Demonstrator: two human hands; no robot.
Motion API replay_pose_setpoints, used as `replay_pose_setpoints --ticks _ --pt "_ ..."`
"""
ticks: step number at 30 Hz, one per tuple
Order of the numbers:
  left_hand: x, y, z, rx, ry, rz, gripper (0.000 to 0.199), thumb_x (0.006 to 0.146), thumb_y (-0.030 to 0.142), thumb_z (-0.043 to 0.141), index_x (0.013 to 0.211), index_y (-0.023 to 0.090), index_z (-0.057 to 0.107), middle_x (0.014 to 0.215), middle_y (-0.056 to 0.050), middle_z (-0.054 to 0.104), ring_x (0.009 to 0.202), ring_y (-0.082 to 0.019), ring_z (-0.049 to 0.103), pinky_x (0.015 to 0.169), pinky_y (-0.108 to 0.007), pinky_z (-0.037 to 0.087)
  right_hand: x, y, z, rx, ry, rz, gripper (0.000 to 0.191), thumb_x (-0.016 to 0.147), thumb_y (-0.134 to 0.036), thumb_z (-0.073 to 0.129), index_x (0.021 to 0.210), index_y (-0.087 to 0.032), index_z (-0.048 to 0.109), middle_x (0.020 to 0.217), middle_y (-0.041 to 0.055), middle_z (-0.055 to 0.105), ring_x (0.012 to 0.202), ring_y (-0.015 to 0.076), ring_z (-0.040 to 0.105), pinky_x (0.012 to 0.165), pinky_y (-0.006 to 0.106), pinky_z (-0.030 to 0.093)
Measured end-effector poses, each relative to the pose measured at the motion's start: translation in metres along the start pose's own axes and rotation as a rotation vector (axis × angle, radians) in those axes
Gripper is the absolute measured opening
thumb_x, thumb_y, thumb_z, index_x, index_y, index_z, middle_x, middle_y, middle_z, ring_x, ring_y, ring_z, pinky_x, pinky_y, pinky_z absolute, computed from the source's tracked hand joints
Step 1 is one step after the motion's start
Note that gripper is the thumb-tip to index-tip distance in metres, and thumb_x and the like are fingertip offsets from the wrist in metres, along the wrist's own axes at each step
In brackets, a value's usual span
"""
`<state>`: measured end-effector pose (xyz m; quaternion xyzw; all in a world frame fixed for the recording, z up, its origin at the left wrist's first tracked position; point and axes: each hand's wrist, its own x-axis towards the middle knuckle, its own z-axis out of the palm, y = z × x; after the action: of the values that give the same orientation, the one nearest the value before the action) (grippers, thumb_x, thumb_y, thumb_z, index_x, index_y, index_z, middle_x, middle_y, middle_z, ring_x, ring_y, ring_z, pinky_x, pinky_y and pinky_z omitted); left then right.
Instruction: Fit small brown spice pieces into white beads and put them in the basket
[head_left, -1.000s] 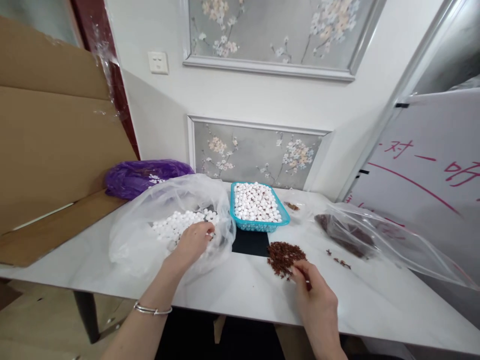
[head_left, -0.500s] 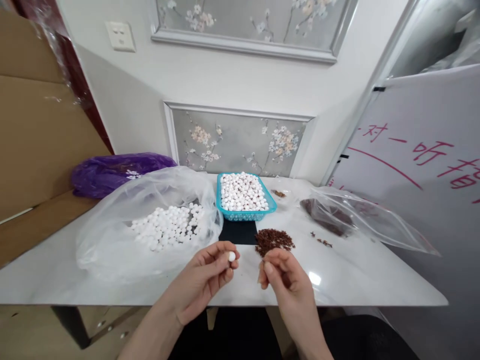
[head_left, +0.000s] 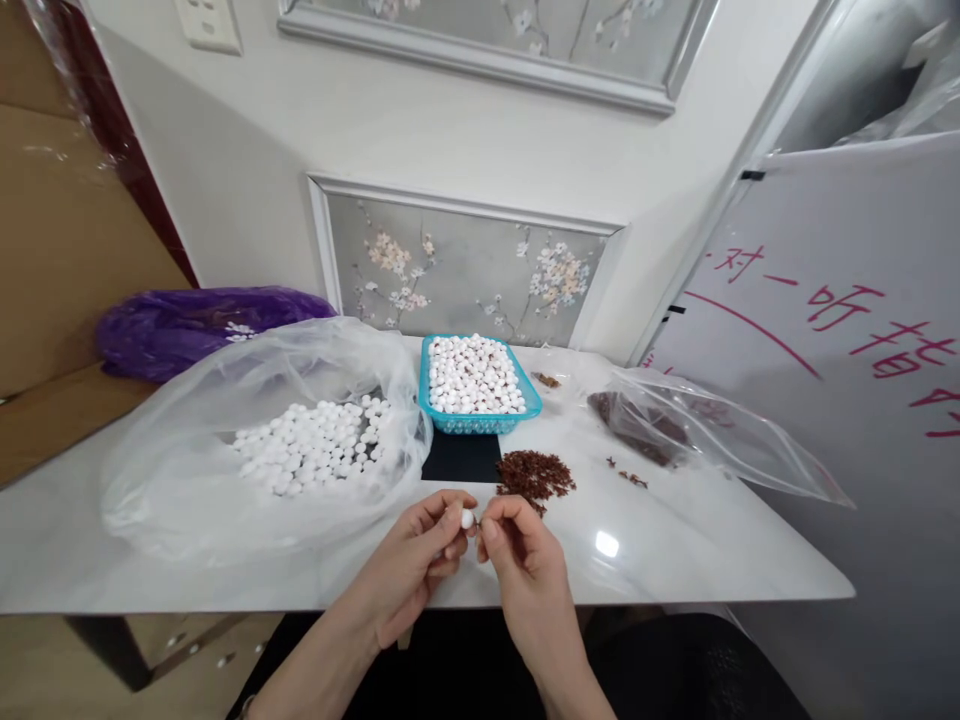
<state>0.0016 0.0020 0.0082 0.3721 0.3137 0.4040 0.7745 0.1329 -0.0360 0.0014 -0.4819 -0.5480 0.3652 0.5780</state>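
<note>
Between the thumb and fingers of my left hand (head_left: 420,550) is a small white ball (head_left: 467,519). My right hand (head_left: 521,555) is closed in a pinch on a small brown piece (head_left: 478,524), held against or very close to the ball's right side. Just beyond my right hand lies a pile of reddish-brown pieces (head_left: 534,474). A blue basket (head_left: 471,424) full of white balls stands behind the hands, with a black square (head_left: 459,458) in front of it. To the left, a clear plastic bag (head_left: 180,490) holds loose white balls (head_left: 300,445).
A purple bag (head_left: 187,325) lies at the back left beside a cardboard box (head_left: 67,230). At the right, a clear bag (head_left: 720,430) holds dark brown material. A few brown bits (head_left: 634,480) lie near it. The table's front edge runs below my hands.
My right hand has moved left to my left hand, bringing the brown piece to the white ball. The whole view has shifted slightly.
</note>
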Motion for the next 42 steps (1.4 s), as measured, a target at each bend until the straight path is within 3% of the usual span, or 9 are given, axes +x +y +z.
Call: replay_pose_setpoints --ticks 14,25,36,38,42 --pt "-0.002 -0.005 -0.002 0.077 -0.026 0.075 0.026 0.084 0.037 0.057 0.074 0.013 0.059 0.059 0.004 0.037 0.052 -0.007 0.020 0.045 -0.019 0.014 -0.002 0.006 0.003 -0.141 0.017 -0.090 0.017 0.092 -0.024 0.041 0.076 -0.020 0.046 0.073 -0.0016 0.046 0.067 0.0126 0.047 0.063 0.024 0.040" --pt "-0.004 -0.001 0.004 0.087 0.009 0.062 0.031 0.076 0.043 0.064 0.065 0.014 0.055 0.057 0.005 0.039 0.050 -0.006 0.020 0.045 -0.020 0.015 -0.002 0.007 0.006 -0.181 0.038 -0.124 0.017 0.090 -0.021 0.043 0.074 -0.020 0.047 0.075 -0.0006 0.049 0.069 0.0137 0.049 0.065 0.025 0.041" --pt "-0.002 -0.004 0.002 0.118 0.023 0.090 0.028 0.081 0.038 0.060 0.070 0.013 0.057 0.056 0.005 0.038 0.050 -0.006 0.021 0.045 -0.020 0.014 0.003 0.009 0.006 -0.024 0.023 0.034 0.006 0.086 -0.024 0.051 0.082 -0.021 0.050 0.071 -0.0035 0.049 0.065 0.0118 0.049 0.061 0.022 0.042" --pt "-0.003 -0.004 0.002 0.123 0.025 0.090 0.027 0.081 0.039 0.060 0.076 0.013 0.060 0.055 0.006 0.037 0.049 -0.005 0.023 0.045 -0.020 0.014 0.004 0.008 0.002 0.040 -0.034 0.054 0.006 0.086 -0.025 0.051 0.089 -0.021 0.054 0.071 -0.0038 0.049 0.063 0.0112 0.048 0.060 0.021 0.042" --pt "-0.004 -0.004 0.002 0.093 0.016 0.080 0.027 0.079 0.039 0.062 0.093 0.016 0.057 0.056 0.006 0.042 0.049 -0.005 0.032 0.046 -0.019 0.018 0.005 0.004 -0.010 0.060 -0.241 0.030 0.026 0.091 -0.028 0.044 0.112 -0.023 0.058 0.086 0.0012 0.054 0.067 0.0115 0.052 0.066 0.024 0.046"
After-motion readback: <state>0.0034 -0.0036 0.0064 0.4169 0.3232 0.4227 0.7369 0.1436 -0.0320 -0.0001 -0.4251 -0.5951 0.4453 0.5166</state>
